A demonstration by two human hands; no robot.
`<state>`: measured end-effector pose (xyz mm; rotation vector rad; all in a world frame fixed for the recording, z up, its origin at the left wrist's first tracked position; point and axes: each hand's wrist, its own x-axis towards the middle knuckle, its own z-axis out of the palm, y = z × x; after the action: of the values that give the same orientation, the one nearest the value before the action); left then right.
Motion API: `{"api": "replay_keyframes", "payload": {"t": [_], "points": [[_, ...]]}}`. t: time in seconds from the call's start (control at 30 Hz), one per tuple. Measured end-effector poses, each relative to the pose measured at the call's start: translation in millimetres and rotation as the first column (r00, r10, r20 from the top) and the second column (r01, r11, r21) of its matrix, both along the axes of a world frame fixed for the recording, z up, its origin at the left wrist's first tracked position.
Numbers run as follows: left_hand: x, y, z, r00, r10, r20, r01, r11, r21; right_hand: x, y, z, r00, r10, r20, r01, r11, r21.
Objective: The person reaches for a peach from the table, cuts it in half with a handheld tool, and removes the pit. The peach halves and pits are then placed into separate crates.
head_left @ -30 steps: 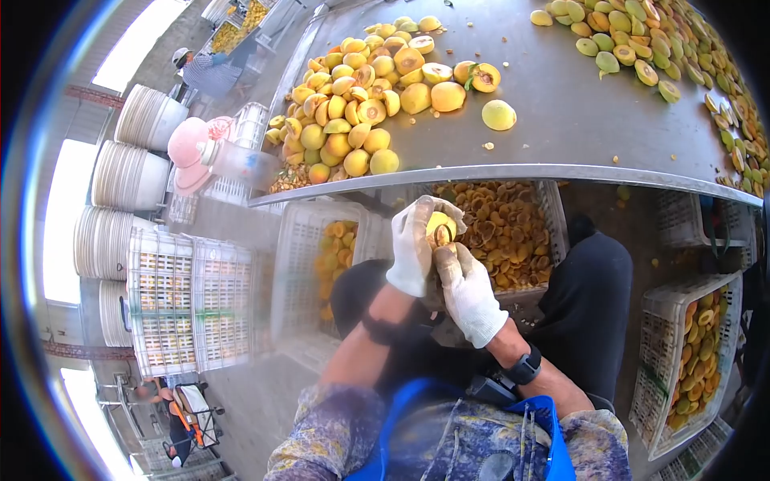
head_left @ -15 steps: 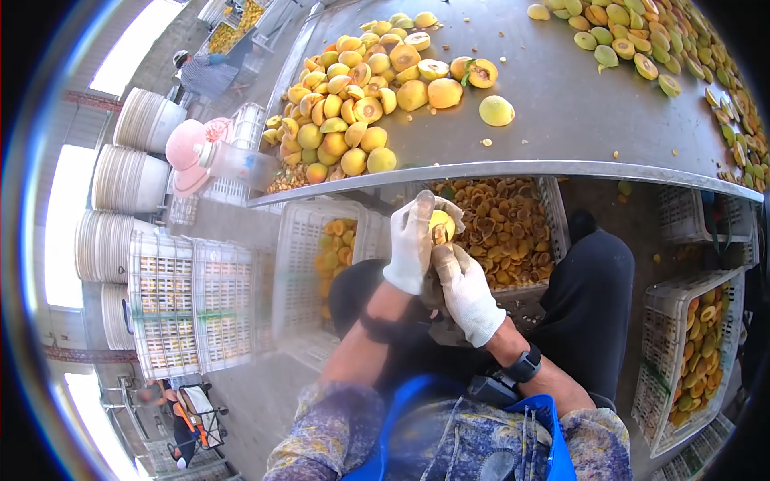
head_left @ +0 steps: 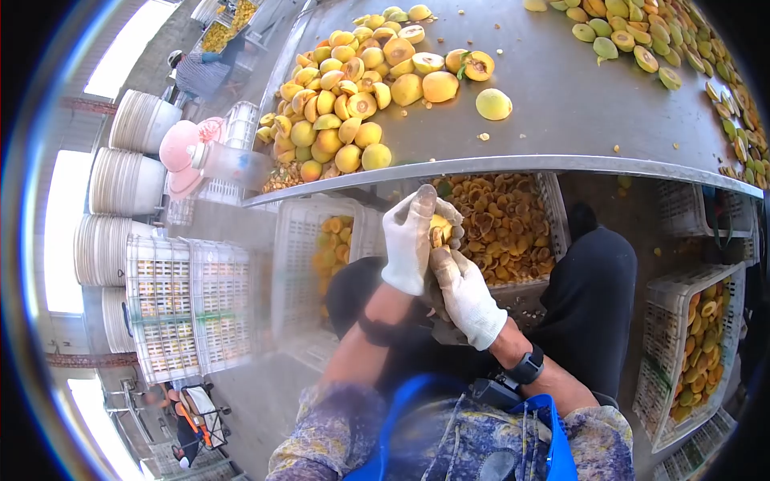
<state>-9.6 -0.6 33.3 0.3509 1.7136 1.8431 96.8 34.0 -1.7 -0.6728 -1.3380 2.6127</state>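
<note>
Yellow fruit (head_left: pixel 439 224), held within left fingers (head_left: pixel 422 204), right fingers (head_left: pixel 443 260) touching its near end; their grip unclear

"Where does your light come from?"

"Bright white openings (head_left: pixel 68 228) on your left, blown out to glare. Your metal table (head_left: pixel 553 112) has a soft sheen, while the floor (head_left: pixel 601 192) beneath it lies in shadow."

"Is your picture sharp?"

"Mostly, but a milky smear blurs the crate (head_left: pixel 287 268) left of your knees. Your table's front edge (head_left: pixel 481 163) bows, and your corners go black, with blue-violet fringing at left."
</note>
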Motion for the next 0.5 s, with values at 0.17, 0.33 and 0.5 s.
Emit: {"api": "replay_keyframes", "payload": {"t": [0.17,0.33,0.5], "points": [[3.0,2.5,6.9,0.986,-0.006,-0.168,0.004,1.0,-0.017,6.2,12.3,20.3,0.988,0.157,0.008,-0.142,0.914,-0.379],[4.9,3.1,5.6,0.983,0.003,-0.184,0.009,0.998,0.062,7.4,15.6,17.2,0.984,0.167,-0.054,-0.166,0.784,-0.599],[-1.2,2.5,-4.3,0.995,-0.05,-0.082,0.058,0.993,0.102,-0.1,6.8,8.0,0.999,0.038,-0.015,-0.039,0.994,-0.102]]}}
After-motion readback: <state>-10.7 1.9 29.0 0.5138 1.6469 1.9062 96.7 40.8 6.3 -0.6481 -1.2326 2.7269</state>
